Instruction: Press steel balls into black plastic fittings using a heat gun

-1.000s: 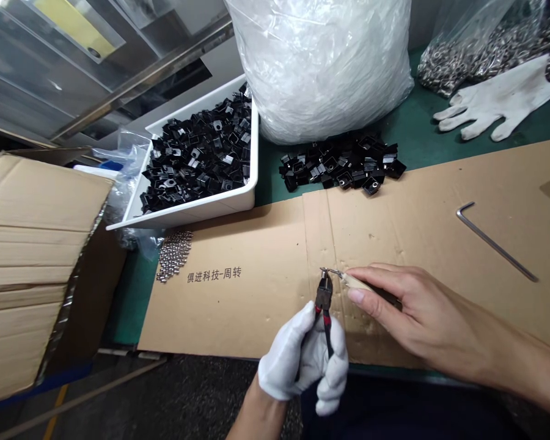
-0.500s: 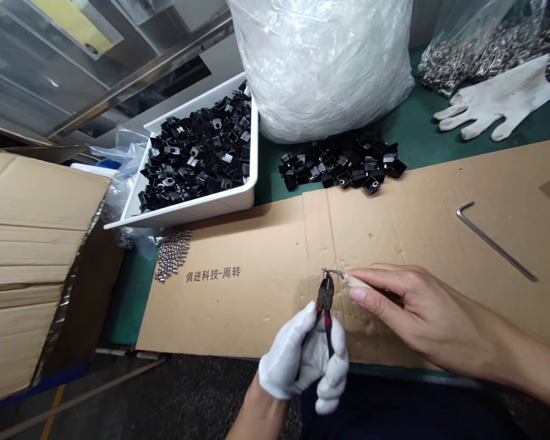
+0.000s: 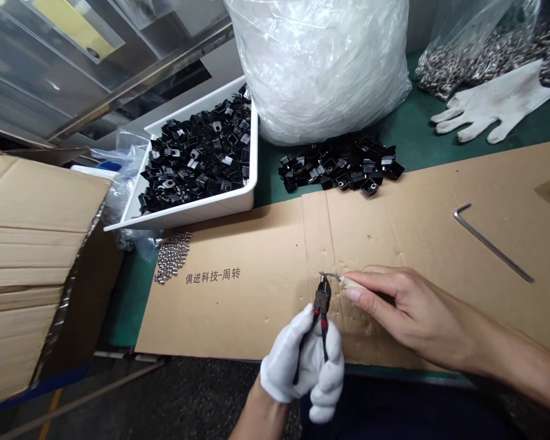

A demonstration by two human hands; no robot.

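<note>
My left hand, in a white cotton glove, grips small side-cutting pliers with black and red handles. Their dark jaws meet a thin bent metal wire at its tip. That wire sticks out of a small beige piece pinched in my right hand, which is bare. Both hands hover just above a flattened cardboard sheet printed with black Chinese characters. The jaws hide part of the wire.
A white tray of black square parts stands beyond the sheet, beside a large clear plastic bag. More black parts, an Allen key, a loose white glove, a bag of metal rings and an open cardboard box lie around.
The hands barely move. The pliers and wire stay together, with the jaws at the wire tip. The whole view shifts slightly with my head.
</note>
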